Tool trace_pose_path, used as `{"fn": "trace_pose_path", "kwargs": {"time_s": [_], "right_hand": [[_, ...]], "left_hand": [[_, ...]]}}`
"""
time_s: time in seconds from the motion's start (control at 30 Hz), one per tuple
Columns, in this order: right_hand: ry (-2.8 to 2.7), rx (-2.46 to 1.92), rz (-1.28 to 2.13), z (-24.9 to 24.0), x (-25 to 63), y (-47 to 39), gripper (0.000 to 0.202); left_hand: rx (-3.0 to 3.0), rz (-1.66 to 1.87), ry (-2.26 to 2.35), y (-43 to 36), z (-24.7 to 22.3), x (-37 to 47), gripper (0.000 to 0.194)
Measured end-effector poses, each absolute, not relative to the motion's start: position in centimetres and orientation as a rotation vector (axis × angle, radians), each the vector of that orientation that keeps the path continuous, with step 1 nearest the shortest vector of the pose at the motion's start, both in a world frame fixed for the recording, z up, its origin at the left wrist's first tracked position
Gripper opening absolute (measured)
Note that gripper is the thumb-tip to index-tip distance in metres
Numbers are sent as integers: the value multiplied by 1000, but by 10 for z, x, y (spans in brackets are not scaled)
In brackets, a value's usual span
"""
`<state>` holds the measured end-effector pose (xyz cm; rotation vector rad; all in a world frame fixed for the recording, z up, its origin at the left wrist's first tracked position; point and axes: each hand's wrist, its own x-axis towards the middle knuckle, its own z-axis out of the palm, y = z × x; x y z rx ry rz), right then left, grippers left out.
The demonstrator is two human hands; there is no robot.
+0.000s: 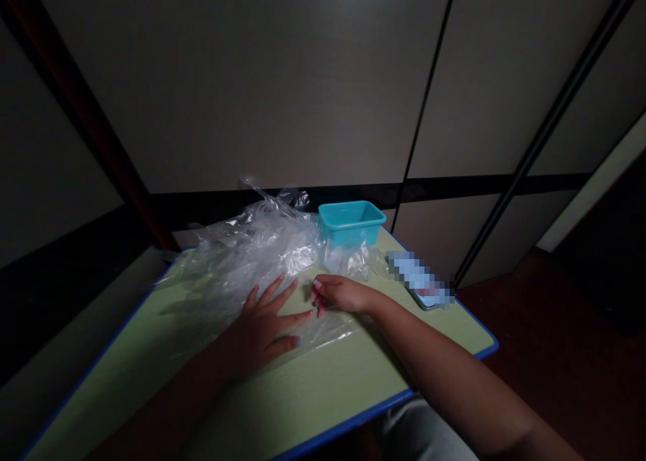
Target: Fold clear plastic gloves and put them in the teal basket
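My left hand (pixel 267 320) lies with its fingers spread on a clear plastic sheet or bag (pixel 330 333) on the green table. To its right, my right hand (pixel 338 294) is closed, thumb and fingers pressed together, close to the tip of my left index finger. Something small and dark reddish shows at its fingertips, too small to name. A large heap of crumpled clear plastic bags (pixel 267 235) rises beyond my left hand. Behind my right hand sits a smaller clear bag (pixel 348 259), in front of a turquoise plastic basket (pixel 352 234).
The green table (pixel 282 414) has a blue edge. At its right side lies a phone-like flat object (pixel 421 282), partly blurred out. Grey cabinet panels (pixel 252 84) stand right behind the table. My knee shows below the front edge.
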<state>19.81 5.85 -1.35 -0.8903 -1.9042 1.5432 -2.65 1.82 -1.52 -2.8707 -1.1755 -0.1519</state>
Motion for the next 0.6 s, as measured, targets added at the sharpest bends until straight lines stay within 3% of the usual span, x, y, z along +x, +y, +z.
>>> {"fn": "trace_pose_path", "kwargs": {"time_s": [0.6], "right_hand": [[-1975, -1113, 1476, -2, 217, 58, 71]], "left_hand": [[-2863, -99, -1197, 18, -16, -28, 46]]}}
